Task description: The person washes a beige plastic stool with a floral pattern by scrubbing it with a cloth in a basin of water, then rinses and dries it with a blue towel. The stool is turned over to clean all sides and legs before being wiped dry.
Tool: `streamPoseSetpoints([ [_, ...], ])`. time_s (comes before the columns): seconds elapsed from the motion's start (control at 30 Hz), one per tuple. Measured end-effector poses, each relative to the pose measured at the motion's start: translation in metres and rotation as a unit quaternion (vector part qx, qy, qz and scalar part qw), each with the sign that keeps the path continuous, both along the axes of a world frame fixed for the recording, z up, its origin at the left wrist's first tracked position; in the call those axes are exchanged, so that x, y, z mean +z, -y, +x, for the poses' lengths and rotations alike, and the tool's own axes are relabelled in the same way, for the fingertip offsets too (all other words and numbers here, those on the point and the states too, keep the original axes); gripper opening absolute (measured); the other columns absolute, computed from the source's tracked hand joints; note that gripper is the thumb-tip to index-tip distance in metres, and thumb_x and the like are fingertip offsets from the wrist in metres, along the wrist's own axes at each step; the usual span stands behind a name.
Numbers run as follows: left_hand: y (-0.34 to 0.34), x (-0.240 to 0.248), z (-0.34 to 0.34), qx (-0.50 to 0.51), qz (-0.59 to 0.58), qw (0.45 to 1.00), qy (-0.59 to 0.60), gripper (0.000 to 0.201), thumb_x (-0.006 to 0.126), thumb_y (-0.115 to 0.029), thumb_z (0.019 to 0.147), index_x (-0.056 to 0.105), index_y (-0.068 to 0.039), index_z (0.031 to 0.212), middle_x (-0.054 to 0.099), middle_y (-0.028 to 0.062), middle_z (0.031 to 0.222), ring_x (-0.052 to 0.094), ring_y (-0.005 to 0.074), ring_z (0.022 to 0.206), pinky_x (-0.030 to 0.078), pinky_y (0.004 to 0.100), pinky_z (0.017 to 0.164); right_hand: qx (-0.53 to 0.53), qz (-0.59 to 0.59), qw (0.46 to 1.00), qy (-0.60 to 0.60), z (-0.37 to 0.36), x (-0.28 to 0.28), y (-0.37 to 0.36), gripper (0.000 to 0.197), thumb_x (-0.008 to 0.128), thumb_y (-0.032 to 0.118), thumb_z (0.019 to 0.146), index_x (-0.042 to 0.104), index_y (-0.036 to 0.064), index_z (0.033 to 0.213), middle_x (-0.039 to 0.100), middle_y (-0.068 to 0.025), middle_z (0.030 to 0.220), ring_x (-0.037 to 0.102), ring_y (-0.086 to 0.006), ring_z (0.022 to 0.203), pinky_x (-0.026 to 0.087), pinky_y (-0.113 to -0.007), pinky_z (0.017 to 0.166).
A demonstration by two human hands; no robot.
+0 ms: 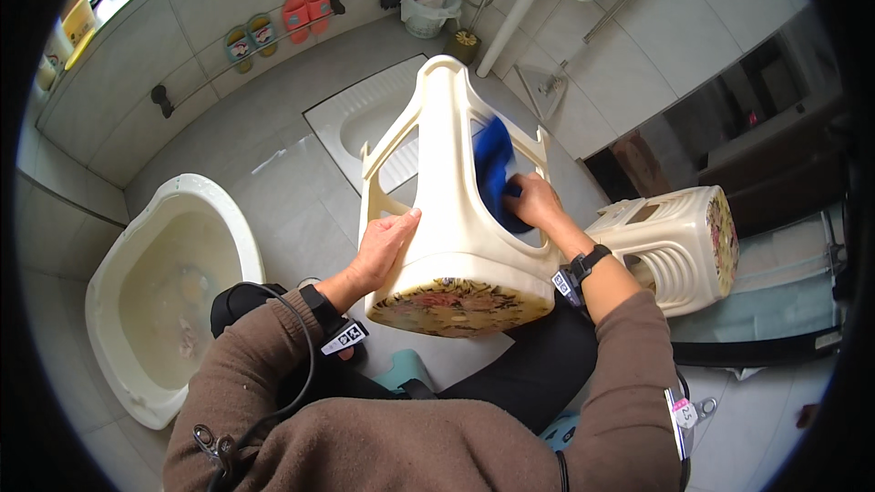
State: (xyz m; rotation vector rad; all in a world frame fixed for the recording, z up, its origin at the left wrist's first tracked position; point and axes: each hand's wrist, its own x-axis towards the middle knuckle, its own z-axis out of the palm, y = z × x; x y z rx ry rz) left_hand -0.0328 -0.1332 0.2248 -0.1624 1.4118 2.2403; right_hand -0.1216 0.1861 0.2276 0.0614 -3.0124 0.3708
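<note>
A cream plastic stool [451,191] lies tipped on its side across my lap, its flower-patterned seat [460,302] facing me and its legs pointing away. My left hand [385,241] rests flat on the stool's left wall, steadying it. My right hand [533,202] presses a blue cloth [495,169] against the inside of the stool through an opening on its right side. The cloth is blurred with motion.
A second cream stool [679,246] with a floral seat lies on its side to my right. A white basin [169,287] of water sits on the tile floor at left. A squat toilet [369,123], slippers [305,11], a lined bin [428,9] and a toilet brush [465,41] lie beyond.
</note>
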Motion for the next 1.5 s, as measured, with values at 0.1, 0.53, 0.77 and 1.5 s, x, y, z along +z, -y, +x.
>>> streamPoseSetpoints([
  [0.1,0.004,-0.006,-0.004,-0.081,-0.122,0.987,-0.074,0.038,0.06,-0.032,0.102,0.071,-0.002,0.082,0.066,-0.0017,0.077,0.056,0.0049,0.063,0.047,0.0256,0.057,-0.076,0.005,0.992,0.096,0.003,0.012,-0.009,0.039,0.076,0.032,0.074,0.074,0.0112,0.108,0.072,-0.0189,0.105,0.067,-0.0387,0.103,0.054,-0.043,0.092],
  [0.53,0.014,-0.002,-0.016,-0.105,-0.073,0.991,-0.029,0.044,0.057,-0.04,0.102,0.069,-0.003,0.082,0.064,-0.0026,0.075,0.055,0.0044,0.065,0.046,0.0228,0.06,0.136,-0.086,0.93,-0.329,-0.025,0.223,0.047,0.031,0.081,0.034,0.082,0.07,0.0163,0.105,0.067,-0.0108,0.103,0.068,-0.0267,0.093,0.056,-0.037,0.082],
  [0.77,0.013,0.003,-0.005,-0.089,-0.042,0.993,0.058,0.044,0.058,-0.04,0.102,0.072,0.003,0.102,0.071,0.006,0.092,0.064,0.0092,0.076,0.054,0.025,0.07,0.157,0.024,0.98,-0.123,-0.025,0.087,0.047,0.026,0.076,0.034,0.083,0.067,0.0221,0.104,0.06,-0.0066,0.107,0.066,-0.0306,0.097,0.056,-0.042,0.076],
  [1.5,0.026,-0.018,-0.02,-0.179,-0.166,0.969,-0.028,0.058,0.052,-0.05,0.102,0.072,0.004,0.109,0.072,0.0083,0.092,0.065,0.0109,0.078,0.055,0.0272,0.074,-0.067,-0.27,0.952,0.127,-0.022,0.164,-0.071,0.061,0.079,0.04,0.079,0.065,0.0022,0.124,0.072,-0.0127,0.109,0.067,-0.0198,0.097,0.053,-0.032,0.086],
])
